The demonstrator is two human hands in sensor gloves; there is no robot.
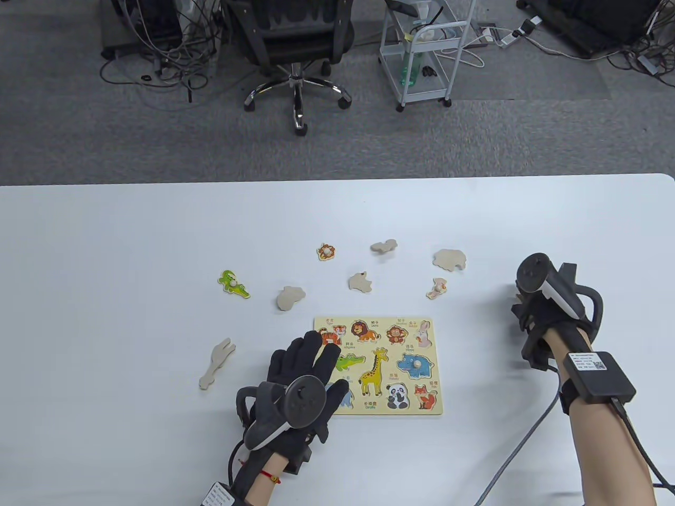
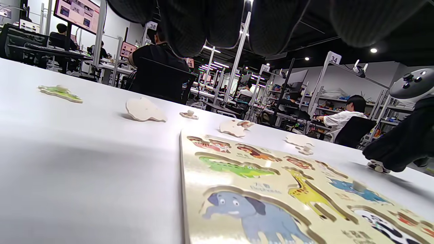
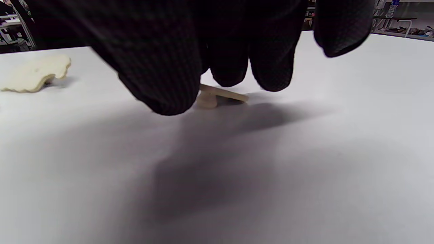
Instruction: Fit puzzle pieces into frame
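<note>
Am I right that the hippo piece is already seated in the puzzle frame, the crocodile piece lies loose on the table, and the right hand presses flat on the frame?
Not quite: the table view shows the left hand lying flat on the puzzle frame, while the right hand is out on the table. The hippo piece is seated, and the crocodile piece lies loose.

Lying flat under the left hand [image 1: 303, 382]: frame [image 1: 432, 363], hippo [image 1: 416, 365] seated. Scattered beyond: crocodile [image 1: 233, 284], tiger [image 1: 327, 251], several face-down pieces. One piece [image 3: 217, 96] tilting beneath the right hand [image 1: 543, 311].
</note>
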